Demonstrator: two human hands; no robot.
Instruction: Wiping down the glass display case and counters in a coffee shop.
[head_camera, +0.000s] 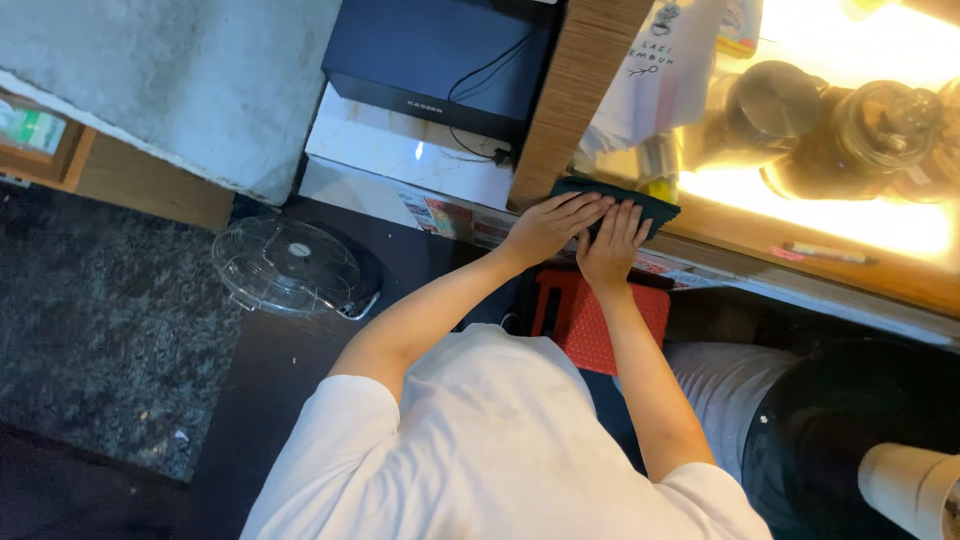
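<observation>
Dark stone flooring spreads below, a round clear-plastic fan grille (288, 266) lying on it beside a white marble-look step (400, 150) and a black box (430, 50) above. Up right, a warm-lit wooden counter ledge (860, 265) glows. Both arms stretch forward, side by side: the left hand (552, 224) and the right hand (612, 240) lie flat, fingers extended, pressing on a folded dark green cloth (655, 207) at the ledge's edge. A red plastic stool (585, 325) sits beneath.
</observation>
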